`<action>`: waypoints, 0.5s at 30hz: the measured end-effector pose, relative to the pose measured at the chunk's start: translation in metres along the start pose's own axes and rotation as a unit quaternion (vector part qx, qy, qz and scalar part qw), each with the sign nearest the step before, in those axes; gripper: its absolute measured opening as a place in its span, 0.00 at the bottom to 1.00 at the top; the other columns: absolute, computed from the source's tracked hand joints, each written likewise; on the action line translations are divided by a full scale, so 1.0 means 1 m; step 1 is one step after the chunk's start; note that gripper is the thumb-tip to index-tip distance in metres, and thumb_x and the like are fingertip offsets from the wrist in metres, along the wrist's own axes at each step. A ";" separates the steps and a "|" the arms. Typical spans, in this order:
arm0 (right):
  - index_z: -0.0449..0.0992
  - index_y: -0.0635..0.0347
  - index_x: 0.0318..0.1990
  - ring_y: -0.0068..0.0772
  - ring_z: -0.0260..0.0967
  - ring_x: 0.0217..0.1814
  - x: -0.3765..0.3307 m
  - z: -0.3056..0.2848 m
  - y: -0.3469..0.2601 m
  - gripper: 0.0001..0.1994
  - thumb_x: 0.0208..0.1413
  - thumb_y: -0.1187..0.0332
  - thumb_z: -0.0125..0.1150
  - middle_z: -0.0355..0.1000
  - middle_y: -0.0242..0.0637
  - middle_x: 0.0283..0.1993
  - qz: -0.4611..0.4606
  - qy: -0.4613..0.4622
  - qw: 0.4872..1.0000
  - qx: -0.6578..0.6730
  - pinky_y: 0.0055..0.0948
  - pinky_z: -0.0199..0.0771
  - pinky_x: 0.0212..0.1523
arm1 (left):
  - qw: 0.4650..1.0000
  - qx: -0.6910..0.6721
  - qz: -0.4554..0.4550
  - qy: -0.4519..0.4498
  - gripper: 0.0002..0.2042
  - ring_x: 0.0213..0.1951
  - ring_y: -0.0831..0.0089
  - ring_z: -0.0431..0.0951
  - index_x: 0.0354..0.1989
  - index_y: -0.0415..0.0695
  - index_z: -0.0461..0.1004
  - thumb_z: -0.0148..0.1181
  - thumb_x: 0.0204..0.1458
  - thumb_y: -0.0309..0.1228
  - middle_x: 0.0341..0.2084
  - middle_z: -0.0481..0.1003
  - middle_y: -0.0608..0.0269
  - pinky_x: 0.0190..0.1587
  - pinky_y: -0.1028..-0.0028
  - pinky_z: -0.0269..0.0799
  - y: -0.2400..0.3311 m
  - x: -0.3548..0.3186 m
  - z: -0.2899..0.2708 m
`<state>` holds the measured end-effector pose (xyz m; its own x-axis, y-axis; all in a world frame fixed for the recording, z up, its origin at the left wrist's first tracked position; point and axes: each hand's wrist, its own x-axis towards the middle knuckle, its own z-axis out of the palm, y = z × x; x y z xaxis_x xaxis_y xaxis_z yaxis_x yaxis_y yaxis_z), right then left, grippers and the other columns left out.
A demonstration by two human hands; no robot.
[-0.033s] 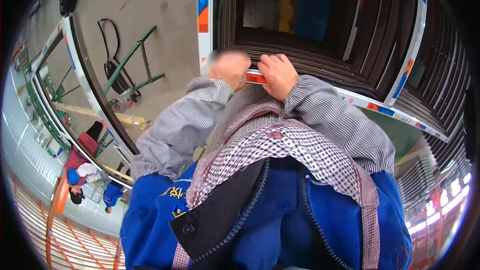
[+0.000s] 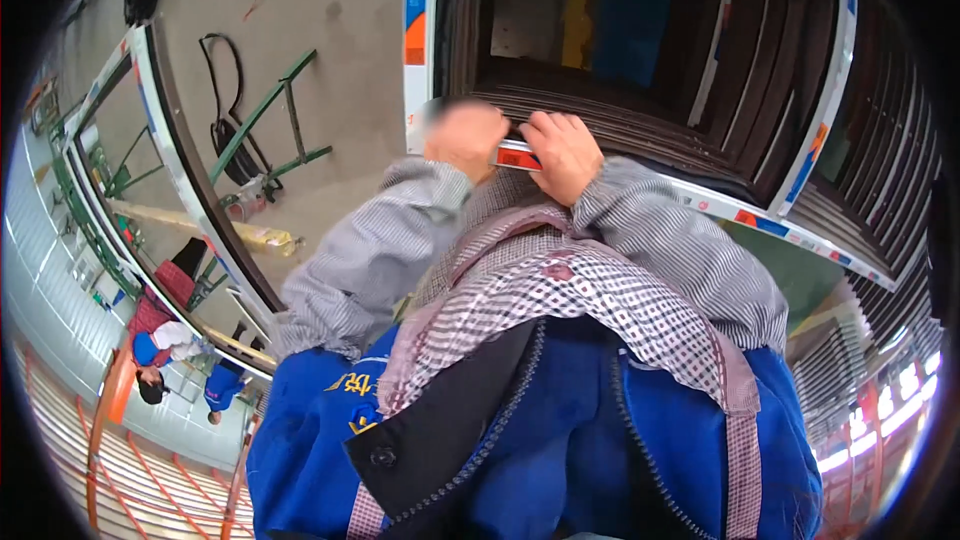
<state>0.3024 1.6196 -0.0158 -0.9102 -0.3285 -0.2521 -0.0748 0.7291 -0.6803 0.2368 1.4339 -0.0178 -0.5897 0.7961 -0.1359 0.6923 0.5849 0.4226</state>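
Observation:
My left hand [image 2: 468,138] is closed around the near edge of a window frame [image 2: 518,157], close to its left corner. Just right of it, my right hand [image 2: 566,152] has its fingers curled over the same edge. White film with red, orange and blue printed patches covers the frame's outer faces. Inside that outline, several dark brown frames [image 2: 640,118] show as close, nested ridges. My palms and thumbs are mostly hidden, and a blurred patch covers part of the left hand.
On the left stands another film-wrapped frame [image 2: 170,130], beside a green metal stand [image 2: 290,105] and a black strap [image 2: 228,135]. More dark frames [image 2: 870,170] are stacked at the right. Two people [image 2: 152,352] are farther off at the lower left, near orange railings [image 2: 150,470].
The scene sits slightly farther right in the picture. Both hands keep their hold on the frame's edge.

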 end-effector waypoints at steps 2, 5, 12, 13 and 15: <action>0.73 0.61 0.48 0.39 0.66 0.53 -0.001 0.000 -0.005 0.25 0.36 0.73 0.67 0.68 0.37 0.48 0.005 0.054 0.998 0.016 0.36 0.63 0.56 | 0.997 0.012 -0.010 0.073 0.28 0.46 0.62 0.74 0.47 0.45 0.75 0.69 0.28 0.31 0.44 0.74 0.62 0.51 0.66 0.70 0.009 -0.017 0.017; 0.74 0.58 0.49 0.40 0.67 0.52 -0.001 0.001 -0.012 0.26 0.35 0.73 0.67 0.69 0.36 0.48 0.000 0.104 0.994 -0.034 0.35 0.64 0.56 | 0.992 -0.001 -0.065 0.105 0.27 0.46 0.62 0.74 0.45 0.46 0.75 0.69 0.29 0.32 0.44 0.74 0.60 0.51 0.64 0.70 0.016 -0.023 0.026; 0.74 0.58 0.48 0.37 0.67 0.51 0.001 0.000 -0.012 0.24 0.36 0.73 0.66 0.69 0.35 0.48 -0.033 0.068 0.996 -0.043 0.35 0.63 0.54 | 0.988 0.040 -0.042 0.145 0.09 0.34 0.69 0.75 0.32 0.48 0.75 0.60 0.40 0.32 0.31 0.73 0.69 0.40 0.70 0.72 0.010 -0.014 0.021; 0.74 0.58 0.47 0.37 0.67 0.50 0.002 0.000 -0.010 0.24 0.36 0.73 0.65 0.69 0.35 0.48 -0.045 0.063 0.996 -0.047 0.35 0.63 0.54 | 0.993 0.039 -0.028 0.109 0.08 0.33 0.70 0.74 0.30 0.49 0.74 0.60 0.40 0.33 0.30 0.72 0.69 0.39 0.70 0.71 0.009 -0.014 0.018; 0.74 0.59 0.46 0.37 0.67 0.50 0.004 0.001 -0.007 0.23 0.36 0.73 0.65 0.69 0.35 0.47 -0.054 0.068 0.995 -0.058 0.36 0.64 0.54 | 0.991 0.037 -0.021 0.129 0.07 0.32 0.71 0.73 0.30 0.49 0.74 0.59 0.40 0.33 0.28 0.71 0.70 0.38 0.70 0.71 0.007 -0.011 0.017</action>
<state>0.2992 1.6123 -0.0124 -0.9406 -0.3297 -0.0815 -0.2138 0.7612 -0.6123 0.2551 1.4318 -0.0290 -0.6983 0.7107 0.0849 0.6881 0.6339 0.3532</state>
